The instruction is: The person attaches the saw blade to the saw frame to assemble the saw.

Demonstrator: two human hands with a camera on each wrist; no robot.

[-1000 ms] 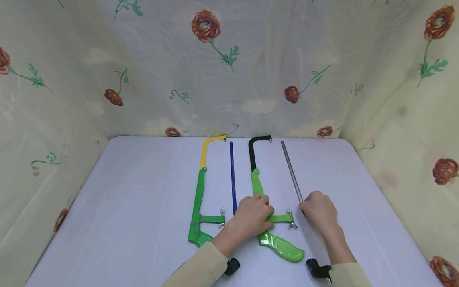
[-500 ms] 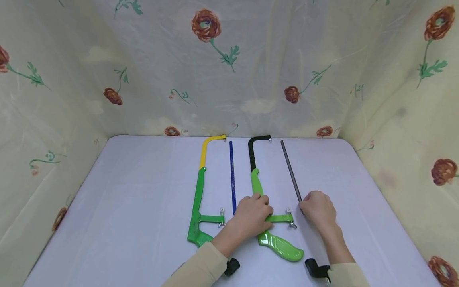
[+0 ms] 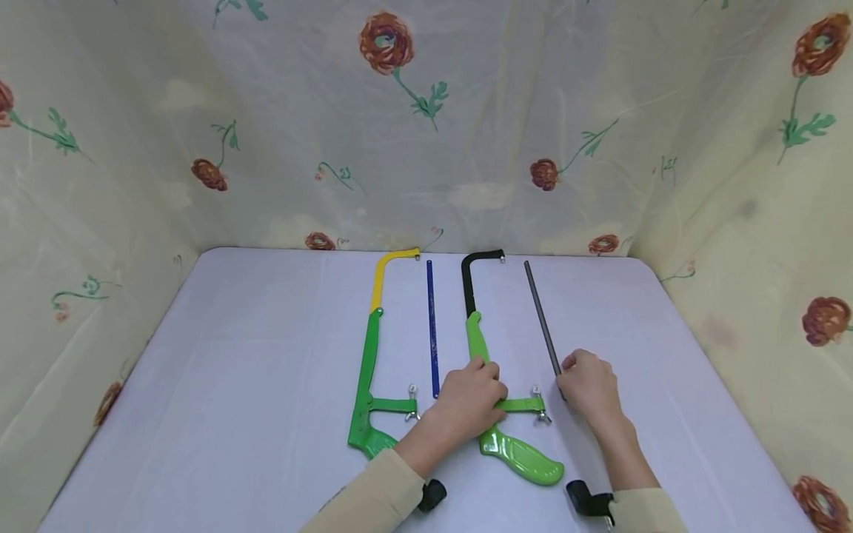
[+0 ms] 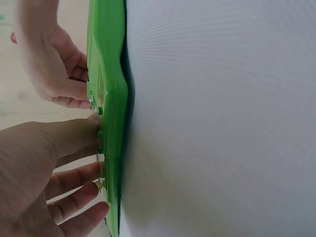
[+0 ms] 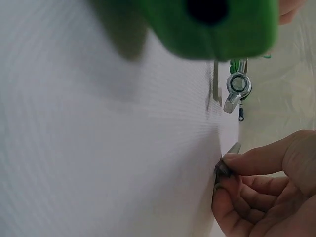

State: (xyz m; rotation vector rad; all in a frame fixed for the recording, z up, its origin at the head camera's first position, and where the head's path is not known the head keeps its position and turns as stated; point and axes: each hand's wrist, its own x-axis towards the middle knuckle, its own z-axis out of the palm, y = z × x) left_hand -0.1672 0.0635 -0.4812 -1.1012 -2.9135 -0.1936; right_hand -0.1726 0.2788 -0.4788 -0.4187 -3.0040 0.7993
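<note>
Wide bare table (image 3: pixel 253 385) lies open to the left of the yellow-and-green saw frame (image 3: pixel 369 370), and more to the right of the grey blade (image 3: pixel 541 318). Between the two frames the blue blade (image 3: pixel 432 329) splits a narrow lane. The black-and-green frame (image 3: pixel 496 385) and cloth walls (image 3: pixel 753 185) close the middle, far side and flanks

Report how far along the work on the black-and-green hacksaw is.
Done: nothing fitted; both frames lie bladeless. In hand: the left hand presses the black-and-green hacksaw frame down, and the right hand pinches the near end of the grey blade. Left: the blade is not yet on the frame; the blue blade lies untouched.
</note>
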